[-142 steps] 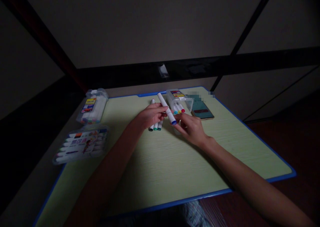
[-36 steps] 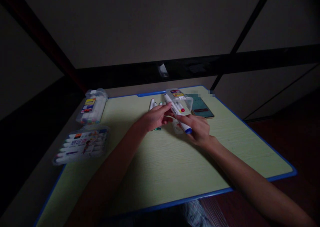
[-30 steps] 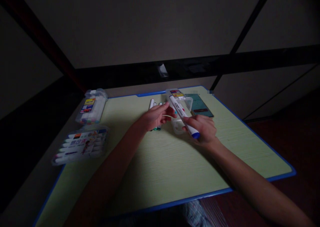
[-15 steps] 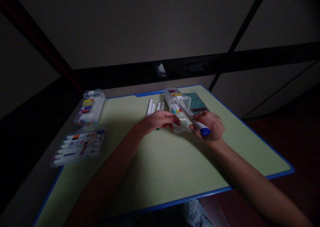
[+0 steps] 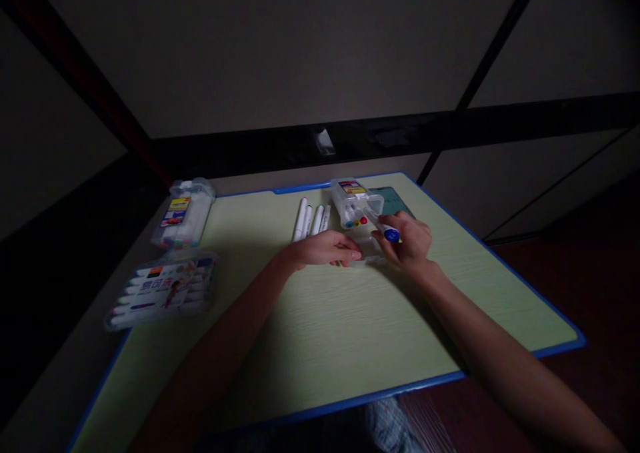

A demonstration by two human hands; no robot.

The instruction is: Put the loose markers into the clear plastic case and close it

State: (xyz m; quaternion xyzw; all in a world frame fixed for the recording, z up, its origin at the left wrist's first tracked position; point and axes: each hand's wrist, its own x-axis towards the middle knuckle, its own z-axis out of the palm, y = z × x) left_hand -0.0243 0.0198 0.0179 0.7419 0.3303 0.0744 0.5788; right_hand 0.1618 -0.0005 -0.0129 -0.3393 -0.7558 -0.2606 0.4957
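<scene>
A clear plastic marker case (image 5: 356, 204) lies at the far middle of the green table (image 5: 325, 333), its open end toward me, with a few coloured marker caps showing inside. My right hand (image 5: 407, 248) grips a white marker with a blue cap (image 5: 387, 232), its far end pushed into the case. My left hand (image 5: 327, 248) rests on the case's clear lid flap (image 5: 367, 258) in front of the opening. Several white markers (image 5: 313, 218) lie side by side just left of the case.
A full clear marker case (image 5: 186, 214) lies at the far left of the table. A flat pack of markers (image 5: 163, 290) sits nearer on the left edge. A phone (image 5: 397, 201) lies behind my right hand. The table has a blue rim (image 5: 380, 394).
The blue-capped marker passed from my left hand to my right hand, which turned it and slid it into the case. My left hand dropped onto the lid flap.
</scene>
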